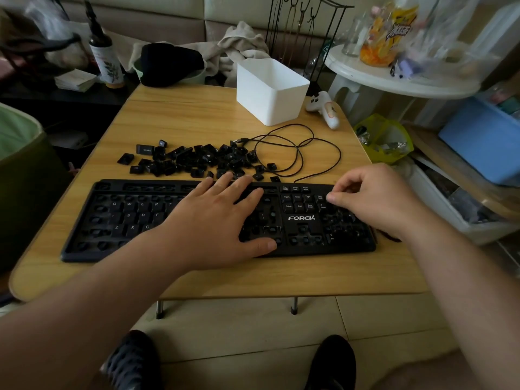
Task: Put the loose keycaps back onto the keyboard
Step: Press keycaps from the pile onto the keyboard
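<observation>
Left hand (216, 220) lies flat, fingers straight, on the keyboard (112, 218). Right hand (374, 198) curls at the numpad; contents indeterminate. Loose keycaps (197, 160) heaped beyond left fingertips: light, rigid, best pinched by sides.

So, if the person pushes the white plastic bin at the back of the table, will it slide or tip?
The white bin looks thin-walled and seems empty, so it is probably light and should slide easily on the smooth wooden table. It stands fairly tall with a base narrower than its rim, so a push near the rim might tip it; a low push seems safer.
</observation>
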A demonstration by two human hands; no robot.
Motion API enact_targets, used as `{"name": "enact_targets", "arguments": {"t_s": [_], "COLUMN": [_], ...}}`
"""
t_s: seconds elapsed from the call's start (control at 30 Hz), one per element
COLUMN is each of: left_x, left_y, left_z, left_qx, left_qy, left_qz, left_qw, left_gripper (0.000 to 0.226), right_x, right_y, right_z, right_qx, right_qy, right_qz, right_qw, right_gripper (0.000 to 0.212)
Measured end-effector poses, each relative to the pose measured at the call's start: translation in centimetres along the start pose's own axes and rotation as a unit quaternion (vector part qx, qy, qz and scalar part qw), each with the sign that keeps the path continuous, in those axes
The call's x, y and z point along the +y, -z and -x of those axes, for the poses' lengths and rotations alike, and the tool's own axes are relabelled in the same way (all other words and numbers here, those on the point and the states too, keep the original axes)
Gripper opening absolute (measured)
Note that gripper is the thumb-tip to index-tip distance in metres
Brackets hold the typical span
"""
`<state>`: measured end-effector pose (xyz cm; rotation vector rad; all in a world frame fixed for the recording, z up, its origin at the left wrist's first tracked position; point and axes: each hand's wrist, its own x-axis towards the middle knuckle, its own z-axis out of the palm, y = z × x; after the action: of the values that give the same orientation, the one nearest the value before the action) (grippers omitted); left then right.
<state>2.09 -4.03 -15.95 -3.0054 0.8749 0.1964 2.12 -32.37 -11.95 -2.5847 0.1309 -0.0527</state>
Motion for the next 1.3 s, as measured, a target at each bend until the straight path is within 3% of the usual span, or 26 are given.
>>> {"name": "enact_targets", "arguments": {"t_s": [0.13,0.2,0.37,0.53,0.77,0.97,1.07,1.17,1.23,1.3], "left_x": [-0.1,-0.5,-3.7,-4.0,-1.5,-1.4,-1.5,-0.9,-0.1,0.8], "left_y": [0.9,1.6,2.6,2.5,2.4,2.9,3.4,4.5,4.9,4.8], "left_z": [-0.2,-0.5,-1.8,-4.5,-8.5,-9.4,-9.1,-8.3,-7.8,-7.6], "left_qx": [-0.014,0.003,0.159,0.215,0.117,0.074,0.088,0.123,0.115,0.089], "left_qy": [-0.003,-0.003,0.031,0.082,0.173,0.191,0.163,0.116,0.088,0.061], "left_qz": [-0.003,0.027,0.124,0.129,0.092,0.185,0.229,0.366,0.506,0.609], "left_qw": [1.000,1.000,0.979,0.965,0.974,0.961,0.956,0.915,0.850,0.786], "left_gripper": [0.102,0.086,0.028,0.020,0.032,0.014,0.017,0.019,0.018,0.015], "right_x": [0.0,-0.2,-0.2,-0.4,-2.4,-2.6,-2.5,-2.9,-3.3,-3.5], "right_y": [-1.0,-1.0,-1.3,-2.1,-4.1,-4.5,-4.2,-3.9,-3.8,-3.7], "right_z": [-0.1,-0.3,-0.9,-2.0,-3.2,-3.5,-3.5,-3.0,-2.6,-2.4], "right_qx": [-0.048,-0.053,-0.046,0.009,0.063,0.072,0.069,0.045,0.054,0.081], "right_qy": [-0.032,-0.034,-0.036,-0.020,0.031,0.063,0.109,0.171,0.193,0.205], "right_qz": [0.008,0.016,0.006,-0.061,-0.001,-0.026,-0.059,-0.092,-0.118,-0.138], "right_qw": [0.998,0.998,0.998,0.998,0.998,0.995,0.990,0.980,0.973,0.966], "right_gripper": [0.019,0.019,0.019,0.017,0.012,0.009,0.005,0.035,0.047,0.047]}}
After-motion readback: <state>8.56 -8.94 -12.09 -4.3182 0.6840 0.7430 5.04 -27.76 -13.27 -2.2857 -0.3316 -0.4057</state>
